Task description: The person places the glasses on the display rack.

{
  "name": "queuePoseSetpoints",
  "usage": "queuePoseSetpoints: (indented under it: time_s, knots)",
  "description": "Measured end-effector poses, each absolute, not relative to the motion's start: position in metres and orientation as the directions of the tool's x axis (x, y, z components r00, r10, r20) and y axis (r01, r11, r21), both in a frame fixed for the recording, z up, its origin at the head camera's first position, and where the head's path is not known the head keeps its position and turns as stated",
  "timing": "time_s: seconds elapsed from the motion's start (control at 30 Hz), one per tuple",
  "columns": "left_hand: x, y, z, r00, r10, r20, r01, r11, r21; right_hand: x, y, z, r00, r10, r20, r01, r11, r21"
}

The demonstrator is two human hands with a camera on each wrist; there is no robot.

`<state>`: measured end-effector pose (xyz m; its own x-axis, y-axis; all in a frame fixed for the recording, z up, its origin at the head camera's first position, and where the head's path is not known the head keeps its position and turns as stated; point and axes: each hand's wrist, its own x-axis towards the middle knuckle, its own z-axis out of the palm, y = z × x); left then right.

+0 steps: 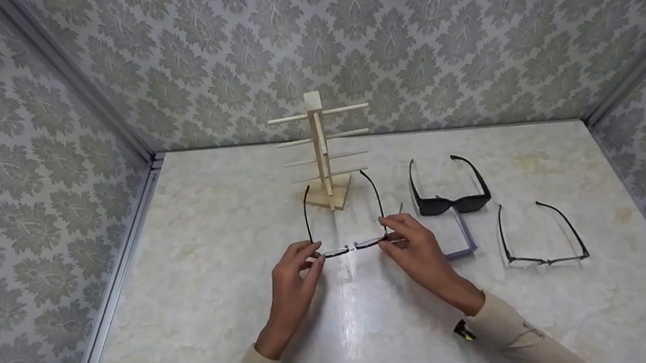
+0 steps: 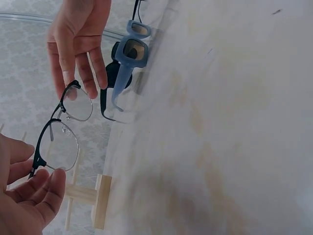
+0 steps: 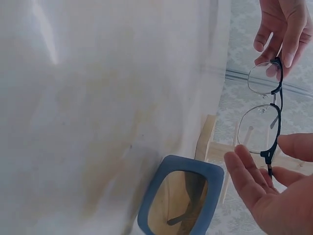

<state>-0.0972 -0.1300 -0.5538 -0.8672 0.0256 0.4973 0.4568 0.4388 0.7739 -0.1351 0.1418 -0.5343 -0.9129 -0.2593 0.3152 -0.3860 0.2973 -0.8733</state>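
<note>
Both hands hold a pair of black half-rim eyeglasses [image 2: 43, 136] above the table, its temples spread open and pointing away toward the stand. My left hand [image 1: 296, 273] pinches the left hinge corner between thumb and fingers. At the opposite hinge, my right hand [image 1: 419, 252] grips the frame the same way. Clear lenses with thin metal lower rims show in the right wrist view, where the eyeglasses [image 3: 278, 115] run between the two hands. Just beyond the temple tips stands a wooden display stand [image 1: 319, 146] with several crossbars, all bare.
Right of the hands lie blue-grey framed glasses [image 1: 465, 233], partly hidden by the right hand. Black sunglasses [image 1: 454, 203] sit behind them, and thin dark-framed eyeglasses [image 1: 547, 260] lie farther right. Patterned walls [image 1: 374, 40] enclose the marbled table [image 1: 189, 265] at the back and sides.
</note>
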Motion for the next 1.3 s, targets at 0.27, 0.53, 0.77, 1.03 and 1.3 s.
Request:
queuePoseSetpoints:
  time_s: [0.27,0.53,0.77,1.03,1.3]
  knots:
    - [-0.110,-0.130,-0.545,-0.884,-0.044,0.466,0.410,0.408,0.815,-0.148,0.136,-0.528,-0.912,-0.234,0.336,-0.396,0.296,-0.869]
    - [-0.128,-0.130,-0.535,-0.898,-0.090,0.431,0.376,0.355,0.856,-0.163,0.132,-0.517,-0.937,-0.211,0.278,-0.327,0.255,-0.910]
    - [-0.141,-0.132,-0.528,-0.912,-0.104,0.396,0.343,0.333,0.878,-0.175,0.131,-0.508,-0.955,-0.203,0.216,-0.266,0.267,-0.926]
    - [-0.156,-0.134,-0.526,-0.937,-0.146,0.317,0.270,0.273,0.923,-0.190,0.123,-0.505,-0.974,-0.189,0.122,-0.159,0.193,-0.968]
    - [-0.168,-0.139,-0.528,-0.950,-0.160,0.267,0.219,0.266,0.939,-0.203,0.119,-0.509,-0.977,-0.204,0.063,-0.102,0.184,-0.978]
